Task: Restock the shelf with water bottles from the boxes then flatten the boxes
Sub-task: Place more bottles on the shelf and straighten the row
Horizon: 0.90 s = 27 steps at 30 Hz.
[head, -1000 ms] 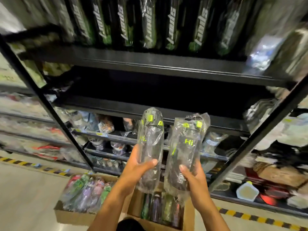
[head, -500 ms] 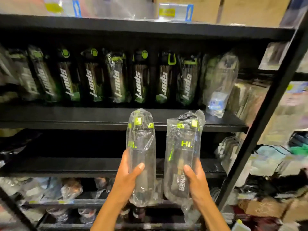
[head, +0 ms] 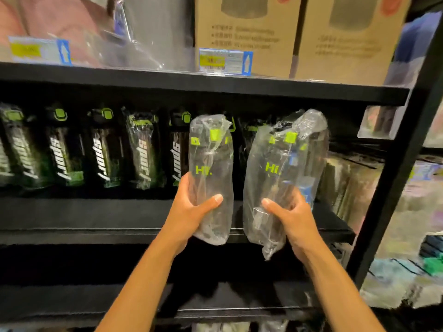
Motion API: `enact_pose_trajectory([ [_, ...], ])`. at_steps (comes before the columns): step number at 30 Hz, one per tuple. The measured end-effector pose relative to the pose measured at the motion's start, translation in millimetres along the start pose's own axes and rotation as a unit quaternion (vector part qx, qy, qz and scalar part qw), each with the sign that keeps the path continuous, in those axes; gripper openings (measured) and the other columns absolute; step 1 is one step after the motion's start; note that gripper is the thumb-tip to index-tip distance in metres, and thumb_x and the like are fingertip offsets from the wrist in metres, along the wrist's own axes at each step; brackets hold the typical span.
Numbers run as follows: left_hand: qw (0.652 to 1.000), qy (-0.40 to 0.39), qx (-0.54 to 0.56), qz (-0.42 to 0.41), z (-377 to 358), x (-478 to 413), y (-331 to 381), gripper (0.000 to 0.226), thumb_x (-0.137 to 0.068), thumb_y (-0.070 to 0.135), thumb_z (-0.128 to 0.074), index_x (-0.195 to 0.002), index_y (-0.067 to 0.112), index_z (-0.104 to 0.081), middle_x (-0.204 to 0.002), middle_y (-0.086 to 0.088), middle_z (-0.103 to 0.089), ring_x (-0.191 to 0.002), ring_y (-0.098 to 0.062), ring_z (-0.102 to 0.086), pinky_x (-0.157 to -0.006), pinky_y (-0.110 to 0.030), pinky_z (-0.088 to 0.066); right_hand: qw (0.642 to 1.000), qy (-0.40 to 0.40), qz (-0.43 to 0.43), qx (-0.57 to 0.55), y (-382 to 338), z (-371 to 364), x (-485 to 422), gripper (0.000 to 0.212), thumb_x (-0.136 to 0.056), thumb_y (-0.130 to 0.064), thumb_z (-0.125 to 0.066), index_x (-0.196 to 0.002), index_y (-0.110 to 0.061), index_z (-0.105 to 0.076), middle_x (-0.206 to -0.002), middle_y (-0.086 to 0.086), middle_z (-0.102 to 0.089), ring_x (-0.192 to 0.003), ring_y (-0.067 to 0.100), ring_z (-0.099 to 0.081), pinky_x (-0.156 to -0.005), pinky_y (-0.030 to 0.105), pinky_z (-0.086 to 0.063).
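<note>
I hold two clear water bottles wrapped in plastic bags, each with green lid parts and a green "Hi." print. My left hand grips the lower half of the left bottle. The right bottle is gripped low down by my right hand. Both bottles are upright in front of the black shelf board, just above its front edge. A row of black "sport" bottles stands on that shelf behind and to the left. The boxes on the floor are out of view.
The shelf above carries brown cartons and price tags. A black upright post frames the right side. Wrapped goods fill the shelf's right end. A lower shelf board sits below.
The view has risen from the floor boxes to the "sport" bottle shelf. Both hands have lifted the two wrapped bottles up to that shelf's level.
</note>
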<state>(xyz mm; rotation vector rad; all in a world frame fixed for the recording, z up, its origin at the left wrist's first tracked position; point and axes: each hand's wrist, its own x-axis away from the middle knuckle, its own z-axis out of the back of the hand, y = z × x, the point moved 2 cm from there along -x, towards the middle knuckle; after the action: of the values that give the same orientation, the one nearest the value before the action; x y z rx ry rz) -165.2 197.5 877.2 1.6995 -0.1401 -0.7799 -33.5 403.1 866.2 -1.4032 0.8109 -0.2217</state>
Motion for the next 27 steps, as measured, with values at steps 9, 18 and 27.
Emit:
enact_pose_trajectory([
  [9, 0.997, 0.002, -0.061, 0.047, -29, -73, -46, 0.093, -0.07, 0.052, -0.091, -0.144, 0.048, -0.034, -0.151, 0.013, -0.047, -0.14, -0.012, -0.048, -0.115, -0.046, -0.044, 0.997, -0.023, 0.01, 0.067, 21, 18, -92, 0.049, -0.077, -0.028, -0.091, -0.115, -0.026, -0.06, -0.105, -0.007, -0.076, -0.094, 0.007, -0.073, -0.074, 0.022, -0.056],
  [18, 0.99, 0.015, -0.091, 0.104, -32, -98, -64, 0.076, -0.078, 0.035, -0.09, -0.133, 0.025, -0.039, -0.135, 0.006, -0.056, -0.119, -0.01, -0.061, -0.101, -0.036, -0.055, 0.99, -0.006, -0.034, 0.14, 55, 14, -111, 0.051, -0.077, -0.039, -0.09, -0.11, -0.021, -0.056, -0.109, -0.001, -0.07, -0.098, 0.016, -0.069, -0.087, 0.041, -0.057],
  [27, 0.985, -0.007, -0.129, 0.115, -27, -103, -68, 0.109, -0.076, 0.042, -0.09, -0.157, 0.027, -0.02, -0.149, 0.003, -0.045, -0.135, -0.019, -0.048, -0.11, -0.037, -0.043, 0.986, -0.011, -0.053, 0.157, 50, 14, -107, 0.054, -0.082, -0.043, -0.086, -0.116, -0.018, -0.052, -0.112, -0.005, -0.065, -0.098, 0.008, -0.064, -0.072, 0.026, -0.048],
])
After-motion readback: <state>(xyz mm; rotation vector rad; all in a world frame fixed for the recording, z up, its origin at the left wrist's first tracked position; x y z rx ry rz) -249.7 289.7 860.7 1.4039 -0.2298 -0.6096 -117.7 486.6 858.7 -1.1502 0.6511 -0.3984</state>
